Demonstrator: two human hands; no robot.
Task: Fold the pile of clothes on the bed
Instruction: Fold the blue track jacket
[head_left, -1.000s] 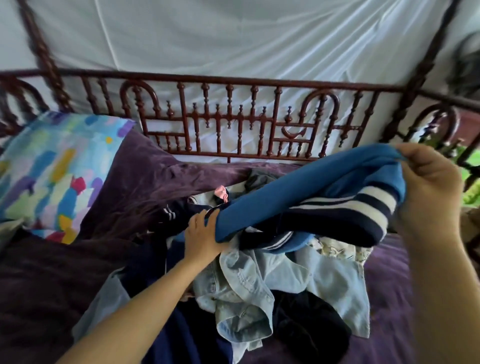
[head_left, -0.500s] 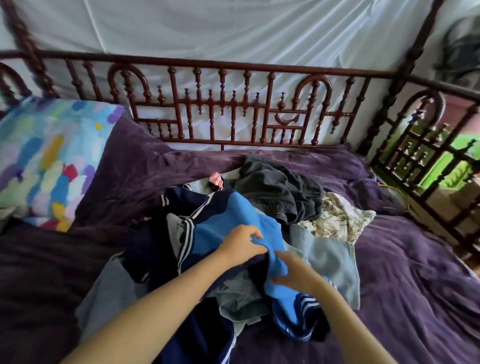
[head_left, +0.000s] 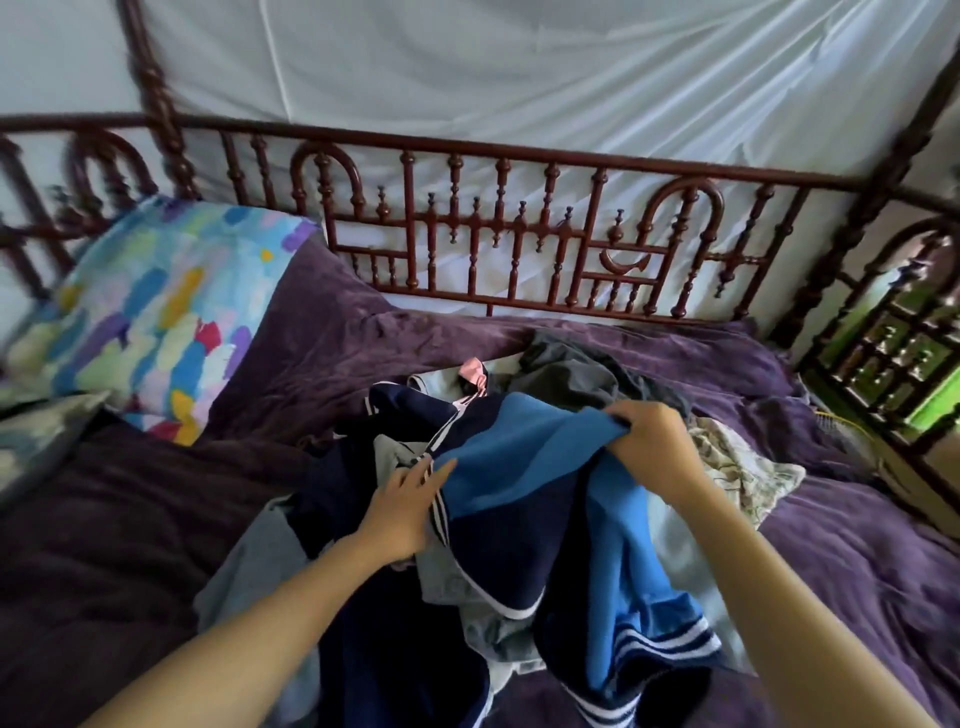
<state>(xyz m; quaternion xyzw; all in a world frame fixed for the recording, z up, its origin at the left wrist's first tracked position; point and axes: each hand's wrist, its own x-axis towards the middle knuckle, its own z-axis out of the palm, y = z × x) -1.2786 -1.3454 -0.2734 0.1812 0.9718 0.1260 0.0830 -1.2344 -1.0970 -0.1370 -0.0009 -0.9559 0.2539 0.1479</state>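
Two hands in shot, left hand (head_left: 405, 512) and right hand (head_left: 649, 447); one blue striped jersey (head_left: 519, 467), one patterned pillow (head_left: 156, 317), one heap of clothes (head_left: 582, 374), all on one bed (head_left: 857, 545).

Soft, diffuse daylight lit the white sheet (head_left: 519, 67) behind the bed rail (head_left: 519, 158), the brightest area, without hard glare; the dark blanket (head_left: 104, 519) at lower left lay in dim shade with little detail. The blue jersey (head_left: 519, 457) was evenly lit and fairly sharp, whereas the pillow (head_left: 156, 312) was smeared by blur. Wide-angle distortion bowed the rail and the bedpost (head_left: 156, 98) near the frame edges.
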